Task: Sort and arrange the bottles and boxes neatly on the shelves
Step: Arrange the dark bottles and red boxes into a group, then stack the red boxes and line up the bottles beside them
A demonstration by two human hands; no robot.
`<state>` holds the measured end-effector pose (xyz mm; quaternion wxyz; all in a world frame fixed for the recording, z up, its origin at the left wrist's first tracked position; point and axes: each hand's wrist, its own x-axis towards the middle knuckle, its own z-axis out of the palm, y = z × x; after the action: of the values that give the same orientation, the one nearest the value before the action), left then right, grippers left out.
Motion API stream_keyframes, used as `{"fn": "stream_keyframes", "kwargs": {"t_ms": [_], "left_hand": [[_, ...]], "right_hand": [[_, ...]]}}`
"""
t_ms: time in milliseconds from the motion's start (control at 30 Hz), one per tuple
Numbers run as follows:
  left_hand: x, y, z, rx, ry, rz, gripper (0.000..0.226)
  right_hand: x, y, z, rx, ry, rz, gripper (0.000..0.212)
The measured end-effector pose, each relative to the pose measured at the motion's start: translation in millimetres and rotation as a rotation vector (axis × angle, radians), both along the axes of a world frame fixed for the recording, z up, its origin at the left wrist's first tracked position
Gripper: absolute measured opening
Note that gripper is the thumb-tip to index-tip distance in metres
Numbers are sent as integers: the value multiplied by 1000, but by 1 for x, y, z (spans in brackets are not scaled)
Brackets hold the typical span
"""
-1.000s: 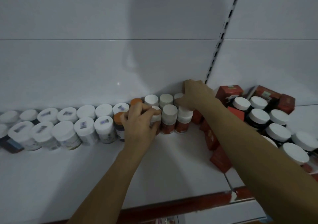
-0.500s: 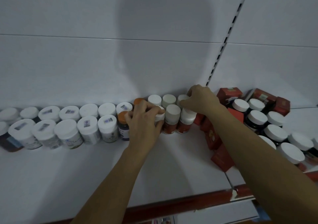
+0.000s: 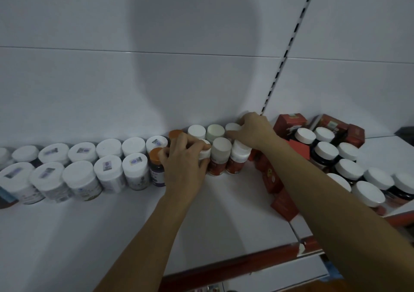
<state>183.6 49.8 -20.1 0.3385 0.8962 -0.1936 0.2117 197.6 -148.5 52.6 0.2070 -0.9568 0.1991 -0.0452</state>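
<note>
Head view: my left hand (image 3: 183, 159) grips the upright near-row bottle (image 3: 204, 153); my right hand (image 3: 254, 131) pinches the far-row bottle (image 3: 231, 127), just right and behind.

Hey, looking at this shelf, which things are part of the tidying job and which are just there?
Job: left hand gripping a front bottle; right hand pinching a back bottle; white bottles; orange-cap bottles; red boxes; dark jars; shelf.
Just there: slotted rail; back panel; shadow.
</note>
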Motion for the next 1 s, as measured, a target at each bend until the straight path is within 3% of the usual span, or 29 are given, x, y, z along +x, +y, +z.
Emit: {"fn": "stream_keyframes", "kwargs": {"t_ms": [167,300,567,700,1000], "left_hand": [[0,-1,-2,3,11,2,35],[0,-1,-3,13,-5,10,30],[-1,0,-2,27,-16,9,29],[-1,0,0,49,-22,-5,31],[3,3,9,161,-44,-51,36]], "right_hand": [[-38,11,14,185,-115,-24,60],[-56,19,-12,230,-149,-25,46],[-59,19,-42,371,-261,-40,62],[-57,12,-42,403,-207,8,58],[-50,11,-42,507,-116,-11,77]]}}
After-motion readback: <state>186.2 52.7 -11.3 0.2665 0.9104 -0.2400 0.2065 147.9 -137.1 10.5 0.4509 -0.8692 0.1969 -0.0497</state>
